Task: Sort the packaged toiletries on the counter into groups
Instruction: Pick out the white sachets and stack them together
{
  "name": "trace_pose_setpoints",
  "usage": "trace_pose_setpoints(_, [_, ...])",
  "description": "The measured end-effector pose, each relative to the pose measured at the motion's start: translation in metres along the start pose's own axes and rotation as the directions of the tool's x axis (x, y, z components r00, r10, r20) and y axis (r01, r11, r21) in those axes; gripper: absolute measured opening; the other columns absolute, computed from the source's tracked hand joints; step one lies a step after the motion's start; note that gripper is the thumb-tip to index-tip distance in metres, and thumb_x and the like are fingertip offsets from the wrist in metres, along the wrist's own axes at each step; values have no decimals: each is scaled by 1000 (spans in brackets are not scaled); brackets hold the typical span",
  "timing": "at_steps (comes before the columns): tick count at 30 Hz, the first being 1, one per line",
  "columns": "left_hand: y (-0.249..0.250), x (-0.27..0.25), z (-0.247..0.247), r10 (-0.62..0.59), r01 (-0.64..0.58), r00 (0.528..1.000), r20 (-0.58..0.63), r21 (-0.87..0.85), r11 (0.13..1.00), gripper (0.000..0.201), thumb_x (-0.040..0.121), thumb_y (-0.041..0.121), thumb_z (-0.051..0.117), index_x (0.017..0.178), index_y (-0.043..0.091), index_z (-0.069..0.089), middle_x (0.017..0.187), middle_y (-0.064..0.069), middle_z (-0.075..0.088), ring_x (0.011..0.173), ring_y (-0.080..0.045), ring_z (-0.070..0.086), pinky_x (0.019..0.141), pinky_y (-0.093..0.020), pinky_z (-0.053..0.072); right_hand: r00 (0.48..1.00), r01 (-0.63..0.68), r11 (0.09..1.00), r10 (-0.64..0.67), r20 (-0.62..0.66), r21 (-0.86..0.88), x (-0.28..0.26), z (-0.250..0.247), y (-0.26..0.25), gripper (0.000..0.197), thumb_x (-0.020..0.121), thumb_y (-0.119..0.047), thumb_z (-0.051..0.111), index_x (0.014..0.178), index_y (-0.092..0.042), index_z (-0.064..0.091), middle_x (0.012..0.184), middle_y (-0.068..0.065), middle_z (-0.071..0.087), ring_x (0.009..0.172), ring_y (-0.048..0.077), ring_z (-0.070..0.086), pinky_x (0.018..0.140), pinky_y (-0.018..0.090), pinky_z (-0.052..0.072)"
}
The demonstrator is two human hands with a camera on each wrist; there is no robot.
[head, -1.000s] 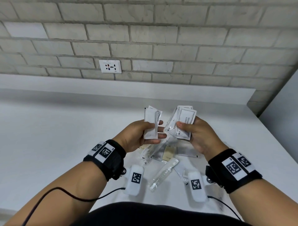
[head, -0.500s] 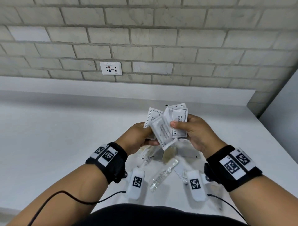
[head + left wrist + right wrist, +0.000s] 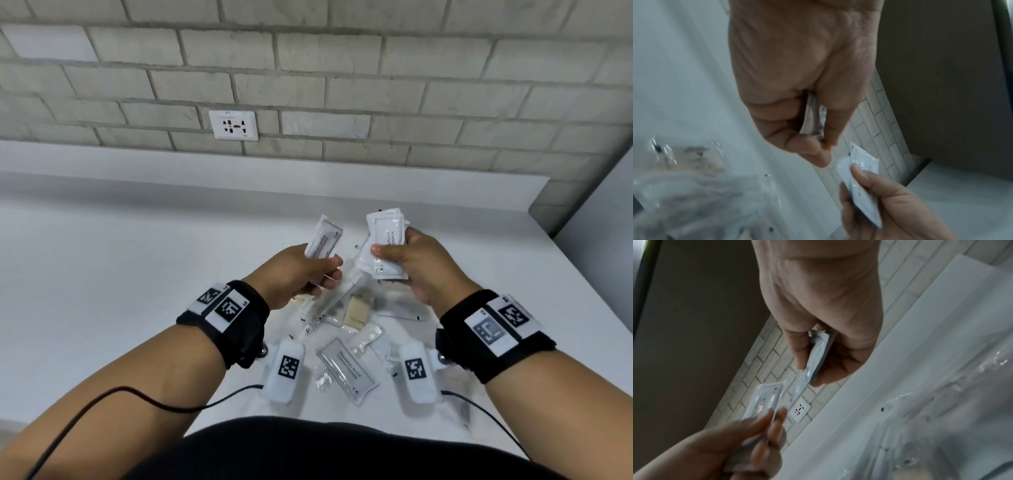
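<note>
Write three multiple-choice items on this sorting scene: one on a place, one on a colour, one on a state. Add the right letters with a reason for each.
1. Where does the sachet printed "Shampoo with Conditioner" lie?
A. on the counter between the wrists
B. on the wall ledge
C. in the left hand

2. What colour is the small soap bar in the pile?
A. blue
B. cream
C. black

3. What is the right hand doing?
A. resting flat
B. gripping a stack of white sachets
C. pointing at the socket

Answers: 1 A, it lies flat on the white counter; 2 B, it shows pale cream through its wrap; 3 B, thumb and fingers clamp the stack of white sachets.
</note>
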State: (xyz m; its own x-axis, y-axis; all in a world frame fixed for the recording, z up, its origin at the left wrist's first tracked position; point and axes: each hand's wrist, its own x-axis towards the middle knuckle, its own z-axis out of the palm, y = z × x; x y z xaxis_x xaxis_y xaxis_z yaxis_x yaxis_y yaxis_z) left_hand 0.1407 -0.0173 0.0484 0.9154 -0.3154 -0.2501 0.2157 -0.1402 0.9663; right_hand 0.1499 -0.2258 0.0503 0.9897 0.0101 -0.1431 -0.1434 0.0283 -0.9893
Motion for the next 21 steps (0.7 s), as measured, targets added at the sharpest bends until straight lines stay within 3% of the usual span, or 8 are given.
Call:
trace_pose_setpoints(2, [-7,-1,-3,14,-29,999,49,335,942,12,86,20,68,92,12,61,79,-1,64,66,-11,59,60,-22,45,1000,-11,1000,11,-1,9,-1,-7,3,25,81,1,69,97,-19,65,92,5,72,80,24,69,64,33,56])
trace_pose_setpoints(5, [-21,-3,3,-80,-42,988,134,722,690,25,75,31,77,87,18,59,80,1,63,71,-15,56,61,-26,42,998,-55,998,55,25,24,-6,-13,12,26,83,0,67,102,-16,66,92,5,73,81,22,70,64,32,56])
trace_pose_setpoints(8, [-39,-5,17,-158,-46,977,139,874,484,41,70,39,80,91,17,52,88,1,61,77,-18,54,63,-29,40,994,-98,994,96,49,49,-14,-15,23,32,81,4,67,111,-8,66,100,12,73,90,28,69,78,38,55])
trace_pose_setpoints(11, [-47,-4,26,-104,-46,990,97,909,415,42,73,41,77,89,19,46,82,5,54,73,-16,50,57,-27,36,995,-99,994,98,26,48,-20,-17,28,37,79,8,67,113,-5,64,100,14,72,91,29,68,90,43,53])
trace_pose_setpoints(14, [-41,-2,30,55,-22,998,-16,781,624,30,84,44,65,83,19,47,80,2,59,67,-14,52,58,-29,40,996,-88,995,87,20,42,-24,-19,32,38,78,9,67,114,-3,63,104,17,71,95,33,67,96,50,50])
trace_pose_setpoints(16, [-33,-1,30,72,-14,989,-132,399,917,25,94,39,55,93,13,52,83,-4,68,65,-16,60,65,-34,50,999,-37,999,37,9,20,-27,-20,32,34,78,8,68,109,-6,66,104,15,72,95,32,68,96,50,50])
trace_pose_setpoints(17, [-29,0,30,22,7,986,-162,177,984,27,97,37,50,100,11,52,85,-6,69,65,-17,63,63,-33,51,1000,24,1000,-24,-10,-8,-29,-19,31,30,78,7,68,104,-10,68,100,11,74,92,28,69,94,46,52])
trace_pose_setpoints(21, [-8,-1,29,-161,161,987,25,-292,943,31,96,41,49,90,11,55,82,-9,72,65,-17,70,55,-23,55,883,442,832,-469,-1,-335,-37,-14,23,36,76,9,68,84,-26,72,77,-18,67,76,8,60,73,25,49])
